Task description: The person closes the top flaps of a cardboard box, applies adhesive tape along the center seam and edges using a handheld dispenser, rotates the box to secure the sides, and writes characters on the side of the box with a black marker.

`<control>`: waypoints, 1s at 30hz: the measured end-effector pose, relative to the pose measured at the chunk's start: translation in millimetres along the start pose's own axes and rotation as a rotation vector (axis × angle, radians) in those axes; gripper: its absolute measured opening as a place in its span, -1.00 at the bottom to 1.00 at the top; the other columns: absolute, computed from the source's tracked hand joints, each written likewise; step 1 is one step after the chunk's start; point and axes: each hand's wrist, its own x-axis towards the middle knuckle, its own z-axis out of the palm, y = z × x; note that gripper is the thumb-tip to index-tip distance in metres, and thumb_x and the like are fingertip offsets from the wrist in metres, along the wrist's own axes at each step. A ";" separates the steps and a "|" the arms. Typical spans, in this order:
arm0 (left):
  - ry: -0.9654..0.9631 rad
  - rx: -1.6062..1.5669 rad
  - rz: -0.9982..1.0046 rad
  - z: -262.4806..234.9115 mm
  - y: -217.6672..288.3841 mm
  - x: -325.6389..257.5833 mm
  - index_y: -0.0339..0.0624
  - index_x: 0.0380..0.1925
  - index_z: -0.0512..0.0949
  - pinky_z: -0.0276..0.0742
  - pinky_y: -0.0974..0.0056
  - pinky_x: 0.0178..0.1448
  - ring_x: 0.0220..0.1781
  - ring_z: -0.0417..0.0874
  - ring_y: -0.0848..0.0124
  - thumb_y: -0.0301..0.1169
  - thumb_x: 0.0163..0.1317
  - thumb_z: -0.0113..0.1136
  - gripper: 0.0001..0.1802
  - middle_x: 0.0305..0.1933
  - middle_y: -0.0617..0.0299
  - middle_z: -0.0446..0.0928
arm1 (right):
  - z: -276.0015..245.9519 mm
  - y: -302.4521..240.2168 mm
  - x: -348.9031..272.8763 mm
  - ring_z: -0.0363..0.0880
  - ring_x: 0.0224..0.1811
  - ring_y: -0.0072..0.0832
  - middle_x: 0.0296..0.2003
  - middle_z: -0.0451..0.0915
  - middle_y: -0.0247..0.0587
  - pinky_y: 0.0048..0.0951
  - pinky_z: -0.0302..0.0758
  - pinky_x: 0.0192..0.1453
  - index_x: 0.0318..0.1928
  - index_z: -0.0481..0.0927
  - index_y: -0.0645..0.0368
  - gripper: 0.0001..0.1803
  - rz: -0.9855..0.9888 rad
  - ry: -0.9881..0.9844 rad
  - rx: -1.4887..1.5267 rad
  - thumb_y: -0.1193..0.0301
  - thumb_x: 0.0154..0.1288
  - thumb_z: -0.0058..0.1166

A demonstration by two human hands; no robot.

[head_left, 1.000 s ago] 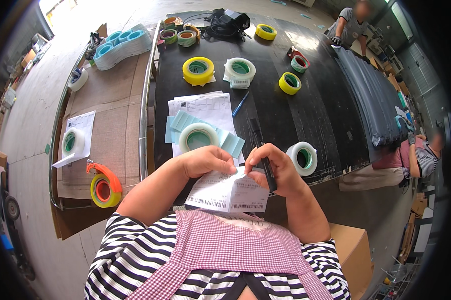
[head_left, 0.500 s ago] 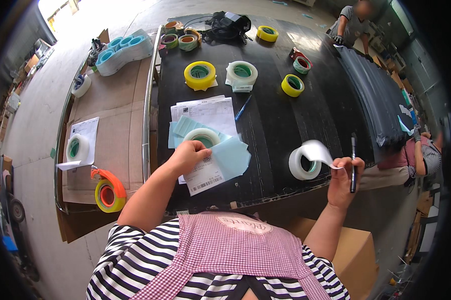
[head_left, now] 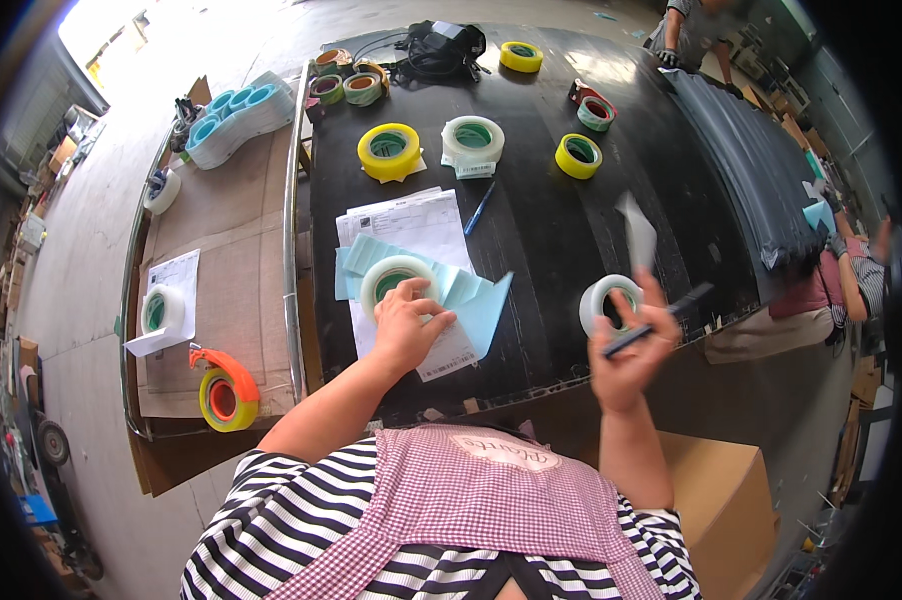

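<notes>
- The left hand (head_left: 406, 325) lies flat on a white sheet (head_left: 441, 352) near the black table (head_left: 551, 215)'s front edge, fingers touching a white tape roll (head_left: 396, 280).
- The right hand (head_left: 631, 350), blurred, grips a dark pen (head_left: 661, 318) pointing up-right and seems to pinch a white slip (head_left: 638, 232) standing upright.
- Another white roll (head_left: 603, 300) sits just behind that hand.
- Bare black surface lies between there and the far yellow rolls (head_left: 389, 150).
</notes>
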 end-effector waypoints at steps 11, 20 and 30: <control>0.135 0.288 0.112 23.2 3.1 -0.9 0.08 -0.23 0.77 0.41 -0.01 0.21 0.03 0.63 0.08 -0.23 0.14 0.42 -0.81 0.43 -0.05 0.29 | 152.3 70.5 -73.6 0.06 0.51 0.35 0.47 0.05 0.35 0.21 0.13 0.52 0.19 0.22 -0.01 -0.18 -0.204 -0.374 0.014 0.60 -0.06 0.41; 0.112 0.222 0.386 -33.5 -7.2 -8.6 -0.03 -0.07 0.69 0.59 0.06 0.12 -0.01 0.69 0.04 -0.51 0.13 0.28 -0.67 0.43 -0.04 0.34 | 159.0 76.8 -72.2 -0.04 0.55 0.35 0.48 -0.02 0.41 0.19 0.03 0.58 0.26 0.15 0.07 -0.12 -0.040 -0.361 -0.075 0.50 0.01 0.47; -0.168 0.223 0.515 -5.5 -26.9 -7.0 -0.01 -0.15 0.70 0.39 0.10 0.33 0.18 0.55 0.18 -0.52 0.08 0.22 -0.70 0.44 0.22 0.38 | 156.1 77.2 -72.2 0.05 0.51 0.37 0.44 0.07 0.43 0.18 0.09 0.55 0.25 0.20 0.13 -0.23 0.005 -0.246 -0.069 0.73 0.01 0.21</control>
